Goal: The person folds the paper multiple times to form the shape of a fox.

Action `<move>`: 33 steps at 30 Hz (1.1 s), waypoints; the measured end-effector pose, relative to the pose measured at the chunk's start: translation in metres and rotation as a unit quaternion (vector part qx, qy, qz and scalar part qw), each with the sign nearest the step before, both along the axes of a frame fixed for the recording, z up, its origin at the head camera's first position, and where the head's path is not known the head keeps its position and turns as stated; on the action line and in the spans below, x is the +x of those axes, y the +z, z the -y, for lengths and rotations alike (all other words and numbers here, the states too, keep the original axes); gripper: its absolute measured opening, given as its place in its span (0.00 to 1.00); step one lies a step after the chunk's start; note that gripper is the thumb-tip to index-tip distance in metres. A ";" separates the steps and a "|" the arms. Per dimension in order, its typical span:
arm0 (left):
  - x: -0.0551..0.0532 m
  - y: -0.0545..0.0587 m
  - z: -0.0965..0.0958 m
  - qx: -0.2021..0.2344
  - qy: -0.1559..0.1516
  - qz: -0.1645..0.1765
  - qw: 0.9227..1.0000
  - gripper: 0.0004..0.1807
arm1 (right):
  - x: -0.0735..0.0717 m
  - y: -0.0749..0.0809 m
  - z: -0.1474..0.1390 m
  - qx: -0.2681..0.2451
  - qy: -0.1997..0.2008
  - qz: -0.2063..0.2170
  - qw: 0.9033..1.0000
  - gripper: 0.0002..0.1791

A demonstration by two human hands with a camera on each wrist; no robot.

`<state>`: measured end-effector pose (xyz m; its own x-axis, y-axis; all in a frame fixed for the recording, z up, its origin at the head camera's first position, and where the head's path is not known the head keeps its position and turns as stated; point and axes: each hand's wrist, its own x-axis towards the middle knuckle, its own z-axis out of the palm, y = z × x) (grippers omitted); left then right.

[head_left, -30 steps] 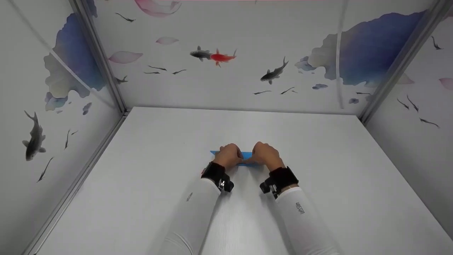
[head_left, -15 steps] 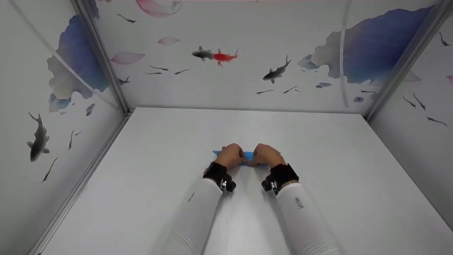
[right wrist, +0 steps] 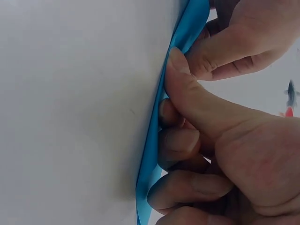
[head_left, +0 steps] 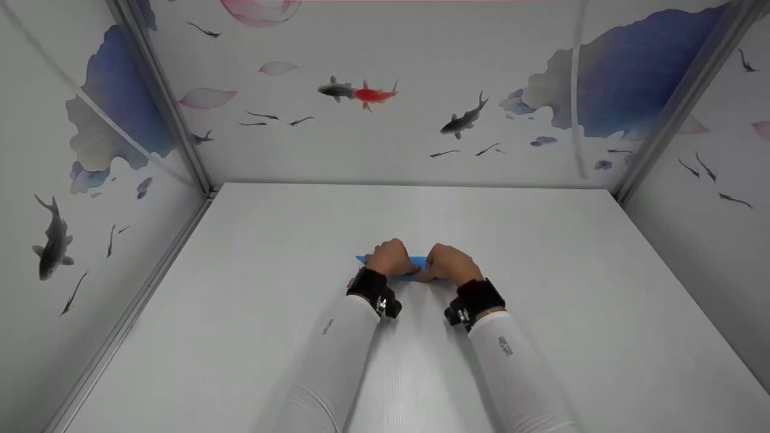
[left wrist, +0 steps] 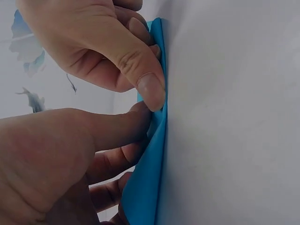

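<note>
L hand (head_left: 388, 258) slightly fwd, pinch on blue sheet (left wrist: 145, 187), ditto R hand (head_left: 452, 264); fingernails (right wrist: 182, 139) wrist views only

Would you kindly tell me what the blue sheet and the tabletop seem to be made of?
The blue sheet is probably paper, smooth with a slight sheen: it looks thin, curls up and keeps a straight edge. The tabletop may be laminate or coated board, white and softly glossy, with faint grain-like streaks; its core cannot be told.

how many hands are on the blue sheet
2: the left hand holds the blue sheet nearer its left end, and the right hand holds it farther right, close beside the other. No other hand shows.
</note>
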<state>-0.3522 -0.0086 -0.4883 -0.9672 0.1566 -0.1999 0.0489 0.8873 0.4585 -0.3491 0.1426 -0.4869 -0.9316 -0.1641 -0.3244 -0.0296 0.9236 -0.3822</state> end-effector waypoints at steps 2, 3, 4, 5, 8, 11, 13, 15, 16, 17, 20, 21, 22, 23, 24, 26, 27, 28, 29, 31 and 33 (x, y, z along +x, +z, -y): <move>-0.002 0.000 -0.002 -0.004 0.006 0.005 1.000 0.22 | 0.001 -0.001 0.000 0.004 -0.001 -0.002 1.000 0.22; -0.003 -0.001 -0.003 -0.006 0.009 0.006 1.000 0.22 | 0.001 -0.001 0.000 0.005 -0.001 -0.003 1.000 0.21; -0.004 -0.002 -0.004 -0.009 0.014 0.005 1.000 0.22 | 0.001 0.000 0.001 0.005 -0.001 -0.005 1.000 0.20; -0.005 -0.002 -0.005 -0.012 0.020 0.002 1.000 0.21 | 0.001 0.000 0.001 0.005 -0.001 -0.005 1.000 0.19; -0.008 -0.006 -0.008 -0.022 0.039 -0.004 0.999 0.21 | 0.002 0.002 0.001 0.004 0.004 -0.010 1.000 0.16; -0.008 -0.006 -0.012 -0.028 0.054 -0.008 0.998 0.23 | 0.002 0.004 0.001 0.001 0.005 -0.010 1.000 0.16; -0.008 -0.006 -0.014 -0.027 0.059 -0.009 0.998 0.24 | 0.003 0.004 0.000 0.001 0.000 -0.008 1.000 0.16; -0.007 -0.006 -0.015 -0.029 0.062 -0.011 0.998 0.23 | 0.003 0.004 0.000 0.002 -0.007 -0.006 1.000 0.17; -0.006 -0.006 -0.016 -0.030 0.062 -0.012 0.998 0.23 | 0.003 0.003 0.000 0.003 -0.009 -0.006 1.000 0.17; -0.006 -0.007 -0.016 -0.030 0.061 -0.013 0.998 0.23 | 0.003 0.003 -0.001 0.005 -0.011 -0.005 1.000 0.18; -0.004 -0.009 -0.015 -0.031 0.058 -0.023 0.998 0.23 | 0.002 0.000 -0.001 0.008 -0.010 -0.011 1.000 0.19; -0.004 -0.009 -0.015 -0.029 0.057 -0.027 0.998 0.22 | 0.002 0.000 -0.002 0.007 -0.011 -0.012 1.000 0.20; -0.003 -0.010 -0.014 -0.028 0.055 -0.029 0.998 0.22 | 0.002 -0.001 -0.002 0.006 -0.010 -0.014 1.000 0.20; -0.003 -0.010 -0.014 -0.026 0.054 -0.030 0.998 0.22 | 0.002 -0.002 -0.003 0.005 -0.010 -0.016 1.000 0.20; -0.003 -0.011 -0.014 -0.025 0.053 -0.031 0.998 0.22 | 0.002 -0.002 -0.003 0.004 -0.010 -0.018 1.000 0.20; -0.003 -0.011 -0.014 -0.024 0.051 -0.029 0.998 0.21 | 0.003 -0.004 -0.004 0.001 -0.010 -0.020 1.000 0.20; -0.003 -0.012 -0.014 -0.026 0.050 -0.027 0.998 0.21 | 0.004 -0.004 -0.005 0.003 -0.009 -0.020 1.000 0.21; -0.003 -0.012 -0.014 -0.027 0.049 -0.027 0.998 0.21 | 0.004 -0.004 -0.005 0.004 -0.006 -0.020 1.000 0.20; -0.003 -0.012 -0.014 -0.028 0.049 -0.027 0.998 0.21 | 0.004 -0.003 -0.006 0.005 -0.004 -0.019 1.000 0.20; -0.003 -0.012 -0.015 -0.032 0.052 -0.030 0.998 0.22 | 0.003 -0.002 -0.007 0.005 -0.001 -0.017 1.000 0.19; -0.003 -0.011 -0.015 -0.036 0.055 -0.032 0.997 0.23 | 0.002 0.000 -0.009 0.006 0.002 -0.013 1.000 0.19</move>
